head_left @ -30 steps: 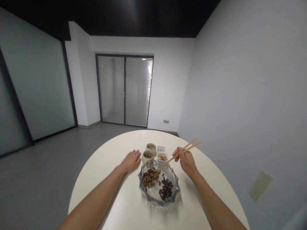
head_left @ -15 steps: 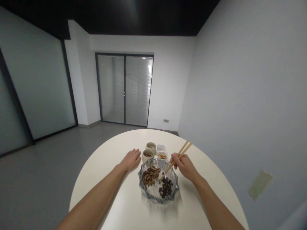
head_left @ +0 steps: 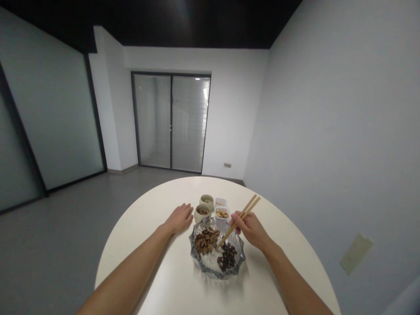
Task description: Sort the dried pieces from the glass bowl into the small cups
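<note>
My right hand [head_left: 247, 227] grips a pair of wooden chopsticks [head_left: 238, 223], whose tips reach down into a scalloped glass bowl [head_left: 210, 274]. The tips sit close together between a heap of brown, elongated nut-like pieces [head_left: 206, 241] on the left and dark, glossy bean-like pieces [head_left: 227, 257] on the right. Whether anything is pinched at the tips cannot be made out. My left hand [head_left: 180, 218] lies flat on the table, fingers stretched out, beside a small greenish cup [head_left: 201, 214] holding brown bits. A white square dish [head_left: 222, 213] with pale nuts stands behind the bowl.
Behind the near cup is a second greenish cup [head_left: 206, 201], and next to it another small white dish [head_left: 220, 202]. All stand on a round white table [head_left: 164, 284]. A wall [head_left: 328, 131] runs along the right; glass doors [head_left: 170, 122] are at the back.
The chopsticks swung steeper and their tips moved from the brown pieces toward the bowl's middle, near the dark ones. My right hand shifted slightly left and down. My left hand stayed put.
</note>
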Demonstrator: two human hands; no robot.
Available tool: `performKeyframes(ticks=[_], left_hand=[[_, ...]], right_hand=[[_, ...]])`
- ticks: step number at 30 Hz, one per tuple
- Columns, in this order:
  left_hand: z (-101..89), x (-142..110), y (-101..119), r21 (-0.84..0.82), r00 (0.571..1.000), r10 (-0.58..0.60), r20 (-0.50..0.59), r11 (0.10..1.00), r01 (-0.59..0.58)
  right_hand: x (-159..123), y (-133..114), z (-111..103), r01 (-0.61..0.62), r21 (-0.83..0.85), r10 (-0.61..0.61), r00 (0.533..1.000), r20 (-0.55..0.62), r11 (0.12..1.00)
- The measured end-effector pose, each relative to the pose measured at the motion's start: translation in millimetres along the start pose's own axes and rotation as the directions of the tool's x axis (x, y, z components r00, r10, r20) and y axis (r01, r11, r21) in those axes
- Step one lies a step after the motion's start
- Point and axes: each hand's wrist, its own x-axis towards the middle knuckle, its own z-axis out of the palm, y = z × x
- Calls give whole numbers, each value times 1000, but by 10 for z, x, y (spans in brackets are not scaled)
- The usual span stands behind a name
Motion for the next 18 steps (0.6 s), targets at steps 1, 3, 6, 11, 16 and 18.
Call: performKeyframes(ticks=[1,3,6,11,16,18], left_hand=[[-2,-1,3,5,1000,2,0,1000,-2],[-10,-5,12,21,1000,11,-1,1000,-10],[-21,-11,24,32,1000,14,-1,999,-14],[-9,-6,12,20,1000,13,-11,1000,-13],[17,5,-11,2,1000,-1,0,1000,1],[19,6,-11,3,1000,1,-3,1000,-1]], right_hand=[[-1,-1,4,0,1,0,1000,1,1000],[-1,-4,9,0,-1,0,1000,-5,1000],[5,-9,11,-1,-5,1,1000,-15,1000],[6,-8,17,-2,-1,2,1000,1,1000],[-3,2,5,3,-6,-3,1000,3,1000],[-3,7,-12,11,-14,-11,1000,-4,1000]])
